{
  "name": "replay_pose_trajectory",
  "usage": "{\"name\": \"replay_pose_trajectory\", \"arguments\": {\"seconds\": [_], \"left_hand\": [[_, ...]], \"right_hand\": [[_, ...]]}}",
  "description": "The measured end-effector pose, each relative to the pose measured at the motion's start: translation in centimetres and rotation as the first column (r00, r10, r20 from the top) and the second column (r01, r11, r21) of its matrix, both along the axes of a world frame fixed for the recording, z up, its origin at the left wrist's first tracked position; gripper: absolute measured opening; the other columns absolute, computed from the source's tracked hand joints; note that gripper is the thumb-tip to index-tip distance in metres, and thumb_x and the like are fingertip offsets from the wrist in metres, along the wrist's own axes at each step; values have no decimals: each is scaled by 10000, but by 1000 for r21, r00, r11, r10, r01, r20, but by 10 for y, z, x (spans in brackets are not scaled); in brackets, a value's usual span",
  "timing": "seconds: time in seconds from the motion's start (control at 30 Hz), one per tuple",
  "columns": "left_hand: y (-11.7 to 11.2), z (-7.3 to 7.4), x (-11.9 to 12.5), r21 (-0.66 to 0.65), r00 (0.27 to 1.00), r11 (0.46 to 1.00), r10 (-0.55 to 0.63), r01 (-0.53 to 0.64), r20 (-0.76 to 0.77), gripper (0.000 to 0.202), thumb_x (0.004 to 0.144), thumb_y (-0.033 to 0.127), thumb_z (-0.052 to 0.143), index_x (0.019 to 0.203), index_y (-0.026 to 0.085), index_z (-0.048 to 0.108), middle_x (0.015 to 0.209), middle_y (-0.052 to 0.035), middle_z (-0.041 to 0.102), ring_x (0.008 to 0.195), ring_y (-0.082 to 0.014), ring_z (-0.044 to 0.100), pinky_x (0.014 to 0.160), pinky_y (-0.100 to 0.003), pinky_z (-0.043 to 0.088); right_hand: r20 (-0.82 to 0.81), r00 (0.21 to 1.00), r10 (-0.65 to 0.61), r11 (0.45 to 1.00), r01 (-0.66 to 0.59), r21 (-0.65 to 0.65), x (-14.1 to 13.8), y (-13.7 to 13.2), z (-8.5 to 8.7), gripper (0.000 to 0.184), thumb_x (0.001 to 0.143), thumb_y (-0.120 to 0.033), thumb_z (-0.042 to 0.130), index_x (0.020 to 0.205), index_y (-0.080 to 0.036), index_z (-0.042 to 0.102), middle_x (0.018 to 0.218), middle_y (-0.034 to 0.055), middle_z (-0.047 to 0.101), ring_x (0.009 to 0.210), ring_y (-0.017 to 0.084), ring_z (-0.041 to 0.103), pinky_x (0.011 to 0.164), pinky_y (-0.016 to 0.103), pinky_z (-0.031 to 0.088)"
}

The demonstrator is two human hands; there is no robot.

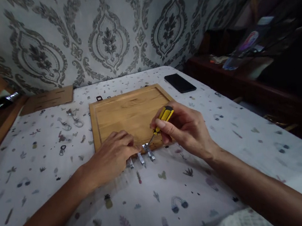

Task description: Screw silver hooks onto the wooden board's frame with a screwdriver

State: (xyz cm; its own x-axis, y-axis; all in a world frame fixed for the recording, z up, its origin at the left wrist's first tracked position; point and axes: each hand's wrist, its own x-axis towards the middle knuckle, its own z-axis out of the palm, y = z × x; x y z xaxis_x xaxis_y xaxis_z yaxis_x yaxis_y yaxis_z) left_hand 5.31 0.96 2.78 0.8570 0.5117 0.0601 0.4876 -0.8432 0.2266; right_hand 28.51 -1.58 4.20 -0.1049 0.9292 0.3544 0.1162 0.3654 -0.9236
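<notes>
My right hand [187, 130] is closed round a screwdriver [166, 113] with a yellow and black handle. Its thin shaft slants down to the left, and the tip meets a small silver metal hinge-like piece [150, 154] at the front edge of a wooden board [130, 114]. My left hand [114, 152] rests over the board's front left part with fingers curled in, its fingertips close beside the metal. Whatever those fingers pinch is hidden. Two more narrow silver pieces [141, 158] jut from the same edge, left of the screwdriver tip. The board lies flat, with a raised rim.
A patterned white cloth [158, 205] covers the surface. A black phone [180, 83] lies right of the board, brown cardboard [47, 99] at the back left. Small clear packets [72, 121] sit left. Beyond the right edge a plastic bottle [246, 43] leans on dark furniture.
</notes>
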Motion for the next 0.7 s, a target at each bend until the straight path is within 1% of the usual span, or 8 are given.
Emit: {"name": "replay_pose_trajectory", "arguments": {"seconds": [0.1,0.33,0.5,0.63,0.7], "left_hand": [[1,-1,0,7,1000,1000,-8,8,-2,286,986,15,576,960,211,783,933,-43,620,963,-220,561,850,-346,409],[-1,-2,0,7,1000,1000,1,-1,-1,313,963,-13,589,1028,219,788,932,-46,638,965,-225,569,851,-342,410],[0,-5,0,26,999,1000,-10,9,32,324,981,18,605,1126,242,789,948,-47,651,989,-233,579,861,-349,420],[0,-7,-1,41,999,999,-5,4,34,319,956,-7,606,1043,234,796,930,-43,638,980,-230,576,854,-346,424],[0,-9,-1,50,999,999,-6,4,33,321,968,-8,583,1012,228,795,909,-42,626,955,-221,572,838,-340,424]], "right_hand": [[15,1000,-14,1000,14,3,0,-1,1,455,861,-629,787,819,-209,617,719,-16,670,441,73,568,409,218,459],[-16,999,-30,1000,31,4,-2,-1,2,457,852,-625,799,807,-210,613,705,-17,663,434,76,565,403,218,461],[-10,999,-44,999,44,7,-2,-2,2,462,849,-626,801,802,-210,607,713,-14,669,426,70,564,393,212,457],[0,998,-59,998,59,28,-2,-2,0,446,860,-611,799,807,-210,608,724,-11,675,424,70,557,392,220,456],[-2,999,-52,998,52,39,-2,-1,-1,438,868,-599,797,809,-209,607,732,-12,674,424,68,559,390,218,450]]}}
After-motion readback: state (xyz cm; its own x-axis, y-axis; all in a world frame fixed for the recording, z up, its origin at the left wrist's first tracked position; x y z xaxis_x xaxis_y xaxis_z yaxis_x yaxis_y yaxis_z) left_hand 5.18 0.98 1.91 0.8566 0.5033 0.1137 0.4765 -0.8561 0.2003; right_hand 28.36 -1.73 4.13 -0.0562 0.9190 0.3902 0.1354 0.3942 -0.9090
